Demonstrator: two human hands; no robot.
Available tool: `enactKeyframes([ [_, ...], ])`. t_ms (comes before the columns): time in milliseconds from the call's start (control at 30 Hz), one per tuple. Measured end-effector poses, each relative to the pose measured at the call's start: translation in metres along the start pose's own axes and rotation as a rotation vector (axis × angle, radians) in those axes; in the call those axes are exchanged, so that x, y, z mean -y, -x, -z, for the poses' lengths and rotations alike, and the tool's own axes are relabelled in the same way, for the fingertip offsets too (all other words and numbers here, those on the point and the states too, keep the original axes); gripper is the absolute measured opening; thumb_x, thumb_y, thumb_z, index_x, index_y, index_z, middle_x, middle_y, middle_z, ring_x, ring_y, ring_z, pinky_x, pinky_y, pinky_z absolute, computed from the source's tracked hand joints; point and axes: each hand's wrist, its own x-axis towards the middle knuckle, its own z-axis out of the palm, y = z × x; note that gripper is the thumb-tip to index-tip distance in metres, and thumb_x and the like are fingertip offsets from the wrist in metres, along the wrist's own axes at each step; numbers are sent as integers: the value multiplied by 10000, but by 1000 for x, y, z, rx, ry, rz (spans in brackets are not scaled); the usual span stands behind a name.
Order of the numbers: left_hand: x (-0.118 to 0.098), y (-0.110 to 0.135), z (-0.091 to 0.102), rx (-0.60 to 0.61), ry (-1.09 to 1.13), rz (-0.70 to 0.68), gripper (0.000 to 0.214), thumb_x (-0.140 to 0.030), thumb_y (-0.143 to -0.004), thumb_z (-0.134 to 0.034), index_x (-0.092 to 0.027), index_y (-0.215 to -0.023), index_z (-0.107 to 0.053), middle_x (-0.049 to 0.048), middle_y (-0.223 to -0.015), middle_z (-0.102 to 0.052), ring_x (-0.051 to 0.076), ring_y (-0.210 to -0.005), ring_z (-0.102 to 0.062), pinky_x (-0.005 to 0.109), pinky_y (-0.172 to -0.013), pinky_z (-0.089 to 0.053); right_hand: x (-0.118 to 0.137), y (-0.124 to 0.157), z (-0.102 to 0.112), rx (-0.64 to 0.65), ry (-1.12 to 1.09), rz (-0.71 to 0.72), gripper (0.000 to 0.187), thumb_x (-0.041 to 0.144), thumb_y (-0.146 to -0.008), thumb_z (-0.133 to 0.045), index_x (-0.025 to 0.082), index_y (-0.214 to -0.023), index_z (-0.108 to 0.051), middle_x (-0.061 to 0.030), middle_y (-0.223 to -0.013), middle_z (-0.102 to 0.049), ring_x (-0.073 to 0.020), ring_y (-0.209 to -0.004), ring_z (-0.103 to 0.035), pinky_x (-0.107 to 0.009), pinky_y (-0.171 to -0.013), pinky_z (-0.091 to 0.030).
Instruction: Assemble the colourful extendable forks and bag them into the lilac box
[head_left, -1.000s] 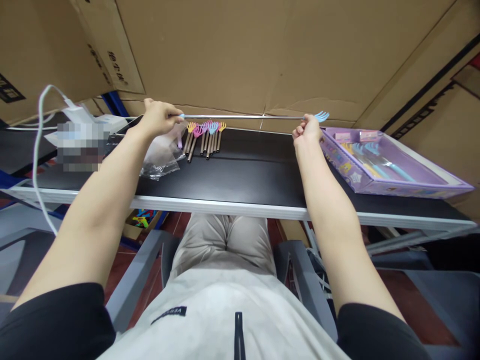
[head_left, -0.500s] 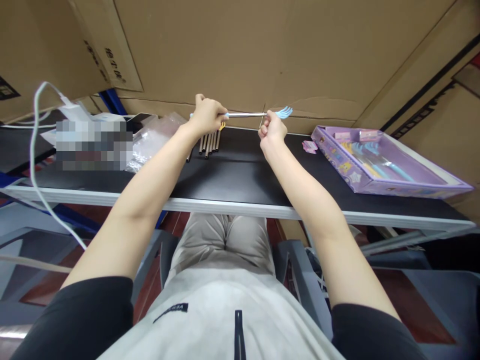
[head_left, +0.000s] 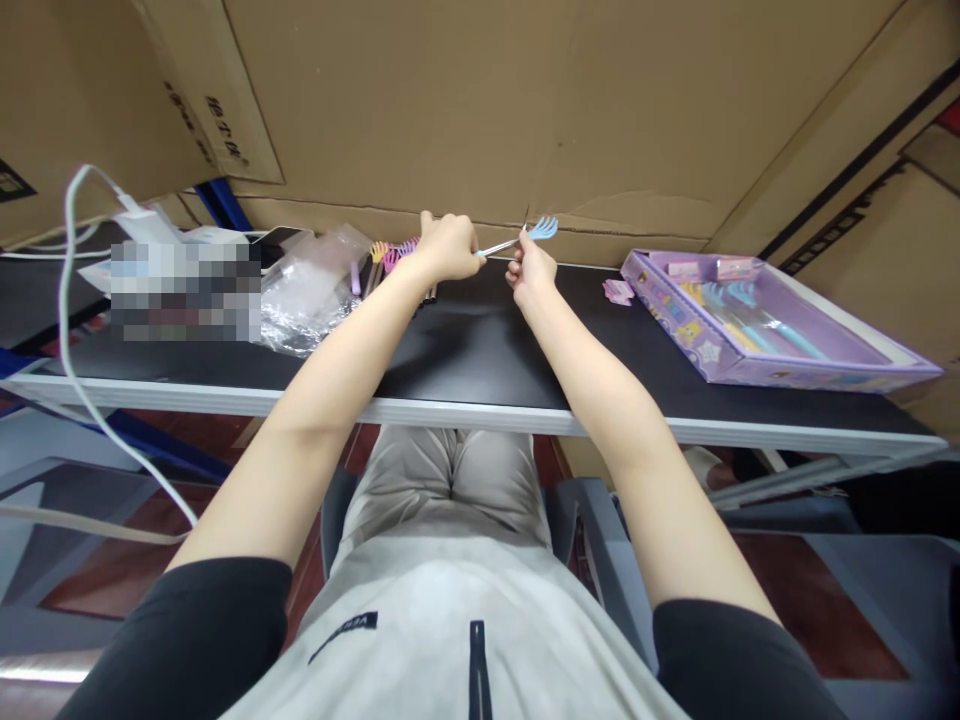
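My left hand (head_left: 448, 246) is closed around the handle end of a telescopic back scratcher (head_left: 517, 238) with a blue claw head. My right hand (head_left: 531, 270) pinches the thin metal shaft just below that blue head. The two hands are close together above the far side of the black table (head_left: 480, 350), and the shaft between them is very short. Behind my left hand lies a row of several collapsed scratchers (head_left: 390, 258) with orange, pink and blue heads.
A purple display box (head_left: 757, 325) with more scratchers sits on the right. A small pink label (head_left: 619, 291) lies near it. Crumpled clear plastic bags (head_left: 307, 295) lie at left, beside a white charger and cable (head_left: 71, 260). Cardboard boxes (head_left: 525, 100) wall the back.
My hands have come together from far apart, and the long extended shaft has collapsed to a short length. The blue head has moved left, toward the middle.
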Motion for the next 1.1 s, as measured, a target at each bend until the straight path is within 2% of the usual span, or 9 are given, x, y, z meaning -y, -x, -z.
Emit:
enactKeyframes([
  [200, -27, -13, -22, 9, 67, 53, 587, -419, -830, -765, -154, -1351, -707, 184, -1274, -743, 472, -1384, -580, 648, -1188, -355, 0, -12, 14, 109, 240, -99, 363, 219, -1013, -660, 184, -684, -510, 83, -505, -486, -34, -404, -403, -153, -416, -329],
  [267, -33, -13, -30, 19, 81, 114, 555, -379, -825, -780, -151, -1328, -726, 188, -1259, -759, 448, -1340, -631, 589, -1157, -433, 0, -14, 20, 166, 353, -116, 350, 171, -1024, -623, 172, -685, -540, 68, -493, -503, -43, -410, -435, -161, -424, -358],
  [367, -38, -14, -41, 119, 95, 188, 404, -283, -862, -734, -116, -1227, -774, 185, -1114, -807, 376, -1171, -746, 460, -1078, -543, 3, -12, 28, 245, 521, -135, 315, 108, -1015, -597, 156, -705, -570, 50, -491, -525, -51, -417, -456, -162, -443, -385],
  [467, -39, -16, -51, 189, 80, 213, 323, -254, -938, -664, -82, -1185, -782, 163, -999, -822, 295, -977, -806, 356, -998, -596, 6, -12, 33, 257, 629, -137, 272, 76, -1000, -582, 150, -738, -582, 28, -538, -572, -57, -441, -488, -169, -500, -449],
  [600, -39, -23, -60, 201, 54, 243, 290, -186, -959, -629, -65, -1174, -782, 165, -982, -822, 262, -904, -816, 311, -955, -609, 6, -23, 42, 191, 842, 29, 195, 76, -978, -564, 150, -810, -629, -43, -734, -700, -103, -565, -605, -268, -701, -604],
  [700, -43, -26, -62, 213, 51, 254, 279, -147, -943, -619, -49, -1140, -791, 177, -964, -823, 269, -938, -815, 305, -957, -608, 4, -32, 49, 161, 1211, 268, 145, 63, -933, -601, 122, -934, -734, -173, -1046, -786, -256, -984, -761, -397, -975, -610],
  [767, -47, -27, -62, 217, 54, 257, 287, -146, -947, -619, -38, -1153, -788, 183, -964, -825, 276, -956, -815, 310, -952, -611, 4, -34, 52, 176, 1417, 362, 210, 55, -918, -612, 94, -1044, -776, -227, -1217, -769, -331, -1238, -713, -422, -1098, -550],
  [900, -51, -29, -63, 219, 72, 259, 323, -180, -980, -613, -16, -1213, -766, 195, -980, -828, 286, -956, -816, 336, -957, -616, 7, -30, 53, 225, 1537, 377, 319, 78, -947, -574, 83, -1188, -783, -225, -1299, -756, -344, -1311, -686, -422, -1121, -536],
  [1100, -47, -32, -68, 198, 105, 245, 382, -242, -1012, -600, -12, -1280, -744, 202, -994, -831, 305, -1018, -809, 358, -1010, -602, 7, -28, 52, 227, 1568, 374, 340, 98, -971, -553, 87, -1219, -786, -217, -1316, -754, -348, -1318, -687, -416, -1108, -548],
])
